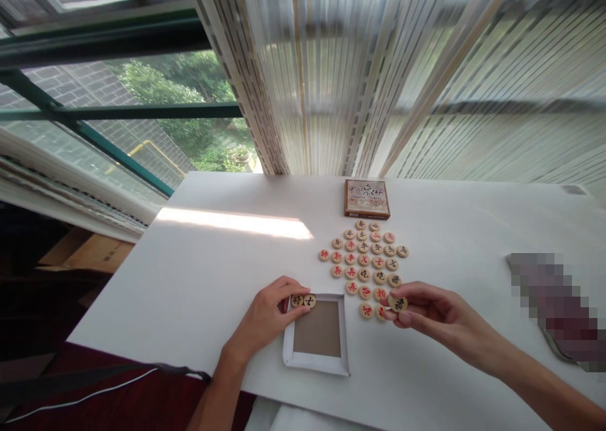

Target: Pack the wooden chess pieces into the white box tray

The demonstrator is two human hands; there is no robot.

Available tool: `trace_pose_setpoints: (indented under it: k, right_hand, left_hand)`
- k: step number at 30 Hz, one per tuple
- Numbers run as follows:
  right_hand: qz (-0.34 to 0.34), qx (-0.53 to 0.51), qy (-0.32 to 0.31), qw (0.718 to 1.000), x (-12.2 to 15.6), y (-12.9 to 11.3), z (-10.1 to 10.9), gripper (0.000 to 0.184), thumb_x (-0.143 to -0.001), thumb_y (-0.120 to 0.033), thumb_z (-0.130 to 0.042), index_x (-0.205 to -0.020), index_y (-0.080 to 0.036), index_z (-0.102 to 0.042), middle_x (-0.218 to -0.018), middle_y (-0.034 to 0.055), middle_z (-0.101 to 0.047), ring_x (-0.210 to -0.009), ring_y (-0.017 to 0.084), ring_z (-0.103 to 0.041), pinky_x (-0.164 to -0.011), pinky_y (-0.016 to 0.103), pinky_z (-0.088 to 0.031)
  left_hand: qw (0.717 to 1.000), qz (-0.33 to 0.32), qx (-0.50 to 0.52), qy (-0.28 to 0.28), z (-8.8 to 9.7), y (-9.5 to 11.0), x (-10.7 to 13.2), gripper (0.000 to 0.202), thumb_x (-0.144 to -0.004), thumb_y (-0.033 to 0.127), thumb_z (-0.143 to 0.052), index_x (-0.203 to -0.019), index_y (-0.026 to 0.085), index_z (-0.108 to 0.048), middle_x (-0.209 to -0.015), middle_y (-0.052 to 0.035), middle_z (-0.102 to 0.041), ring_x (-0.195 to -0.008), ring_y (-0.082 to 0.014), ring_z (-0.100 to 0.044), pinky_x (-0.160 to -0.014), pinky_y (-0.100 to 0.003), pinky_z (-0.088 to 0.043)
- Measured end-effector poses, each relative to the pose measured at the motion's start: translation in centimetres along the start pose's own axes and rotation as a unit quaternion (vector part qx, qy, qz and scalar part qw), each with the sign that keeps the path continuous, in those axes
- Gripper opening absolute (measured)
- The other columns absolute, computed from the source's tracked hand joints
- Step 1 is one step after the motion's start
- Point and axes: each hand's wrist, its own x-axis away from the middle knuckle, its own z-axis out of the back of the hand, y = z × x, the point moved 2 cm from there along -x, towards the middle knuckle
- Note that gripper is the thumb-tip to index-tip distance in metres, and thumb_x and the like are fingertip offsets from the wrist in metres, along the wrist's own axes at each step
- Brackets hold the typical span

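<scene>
Right hand (428,308): narrow, thumb and fingers pinched on one round, pale, apparently wooden disc with a black character (397,303), lifted above the near right side of the loose set, face toward the camera. Left hand (274,305): thumb and fingers curled around a pair of pale round discs with black characters (309,301), side by side at the upper left corner of a shallow, white-walled box with a grey-brown floor (316,363); firm grip or light steadying, cannot tell. Handling, by judgement: light, stiff, hard to damage, perhaps slippery at the smooth edge; best taken by the rim, between thumb and fingertip. Beyond: loose pale discs with red or black characters (363,260), laid flat in close rows; then a flat, brown-edged printed cover (367,199); beneath all, a white table (213,273).
</scene>
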Motion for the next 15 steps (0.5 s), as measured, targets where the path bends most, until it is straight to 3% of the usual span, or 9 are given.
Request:
trace_pose_setpoints:
  k: [7, 15]
  right_hand:
    - [-0.007, -0.039, -0.032, 0.999, -0.18, 0.2, -0.04, 0.033, -0.088, -0.034, -0.078, -0.118, -0.024, -0.069, -0.105, 0.0089, -0.078, -0.099, 0.026, -0.074, -0.092, 0.042, -0.059]
    - [0.04, -0.067, -0.058, 0.995, 0.17, -0.05, 0.17, 0.023, -0.1, -0.035, -0.063, -0.122, -0.028, -0.064, -0.091, 0.0035, -0.071, -0.086, 0.017, -0.065, -0.086, 0.037, -0.053]
  left_hand:
    - [1.0, 0.001, -0.005, -0.001, 0.02, 0.15, -0.06, 0.023, -0.09, 0.037, -0.072, -0.112, 0.029, -0.075, -0.112, -0.0026, -0.068, -0.078, -0.0144, -0.062, -0.072, -0.027, -0.053]
    - [1.0, 0.01, -0.005, -0.002, 0.25, 0.71, -0.17, 0.023, -0.089, 0.033, -0.074, -0.112, 0.03, -0.074, -0.113, -0.002, -0.068, -0.085, -0.0157, -0.064, -0.075, -0.027, -0.053]
